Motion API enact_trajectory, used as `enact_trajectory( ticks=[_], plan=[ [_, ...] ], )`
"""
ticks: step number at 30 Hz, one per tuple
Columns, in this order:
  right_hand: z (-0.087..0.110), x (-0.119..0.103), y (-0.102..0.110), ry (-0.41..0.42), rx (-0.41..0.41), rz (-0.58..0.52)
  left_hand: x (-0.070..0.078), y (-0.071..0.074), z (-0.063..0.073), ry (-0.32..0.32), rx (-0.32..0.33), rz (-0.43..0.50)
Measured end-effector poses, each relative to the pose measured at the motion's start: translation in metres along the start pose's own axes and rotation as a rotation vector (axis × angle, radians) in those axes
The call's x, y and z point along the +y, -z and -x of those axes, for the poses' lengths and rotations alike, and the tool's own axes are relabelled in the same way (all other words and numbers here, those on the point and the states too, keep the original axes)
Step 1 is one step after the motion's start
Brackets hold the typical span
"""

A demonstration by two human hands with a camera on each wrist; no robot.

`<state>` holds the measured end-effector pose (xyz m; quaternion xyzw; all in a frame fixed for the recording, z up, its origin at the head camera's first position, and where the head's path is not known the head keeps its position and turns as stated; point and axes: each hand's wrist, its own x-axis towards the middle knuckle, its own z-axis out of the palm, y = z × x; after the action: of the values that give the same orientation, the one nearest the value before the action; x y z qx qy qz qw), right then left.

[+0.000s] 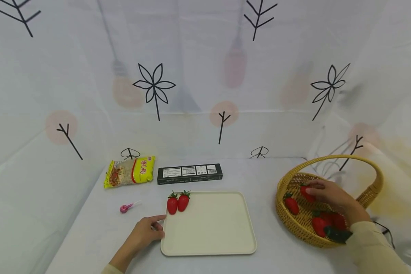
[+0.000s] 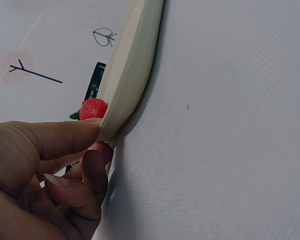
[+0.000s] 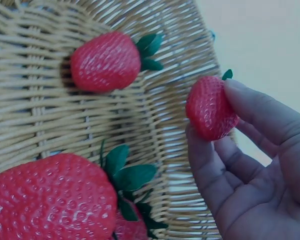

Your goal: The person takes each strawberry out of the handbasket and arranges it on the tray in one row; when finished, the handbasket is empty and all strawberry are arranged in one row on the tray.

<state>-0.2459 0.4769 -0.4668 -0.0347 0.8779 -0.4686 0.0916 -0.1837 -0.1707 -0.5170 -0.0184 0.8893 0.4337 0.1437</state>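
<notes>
With thumb and fingers, my right hand (image 1: 332, 196) pinches a red strawberry (image 3: 210, 107) with a green leaf, at the inner side of a wicker basket (image 1: 287, 222). A second strawberry (image 1: 292, 204) lies beside it in the basket. Several more strawberries (image 3: 52, 197) sit nearer the front, partly covered by a dark green thing (image 1: 337, 234) by my sleeve. My left hand (image 1: 142, 234) holds the left edge of a cream tray (image 1: 209, 224), some fingers curled against its rim. Two strawberries (image 1: 183, 201) stand side by side in the tray's far left corner.
Behind the tray lie a yellow noodle packet (image 1: 130, 171) and a long black box (image 1: 190, 174). A pink lollipop (image 1: 125, 208) rests left of the tray. The basket's tall handle (image 1: 342, 156) arches over the right arm. A patterned white cloth hangs at the back.
</notes>
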Motion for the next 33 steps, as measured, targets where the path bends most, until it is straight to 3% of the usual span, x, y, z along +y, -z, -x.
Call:
enact_trajectory(
  ticks=[8, 14, 20, 29, 33],
  plan=[
    [0.012, -0.015, 0.010, 0.052, 0.010, -0.204, -0.002, 0.000, 0.000, -0.006, -0.001, 0.006],
    [0.027, -0.031, 0.010, 0.057, 0.047, -0.284, -0.003, -0.001, -0.001, -0.032, 0.007, -0.008],
    [0.044, -0.049, 0.007, 0.074, 0.087, -0.437, 0.000, 0.000, 0.000, -0.008, 0.002, -0.007],
    [0.070, -0.075, 0.002, 0.055, 0.114, -0.394, 0.000, 0.001, 0.000, 0.002, -0.004, -0.002],
    [0.083, -0.086, -0.005, 0.101, 0.099, -0.365, 0.000, 0.001, 0.000, -0.008, -0.006, 0.002]
  ],
)
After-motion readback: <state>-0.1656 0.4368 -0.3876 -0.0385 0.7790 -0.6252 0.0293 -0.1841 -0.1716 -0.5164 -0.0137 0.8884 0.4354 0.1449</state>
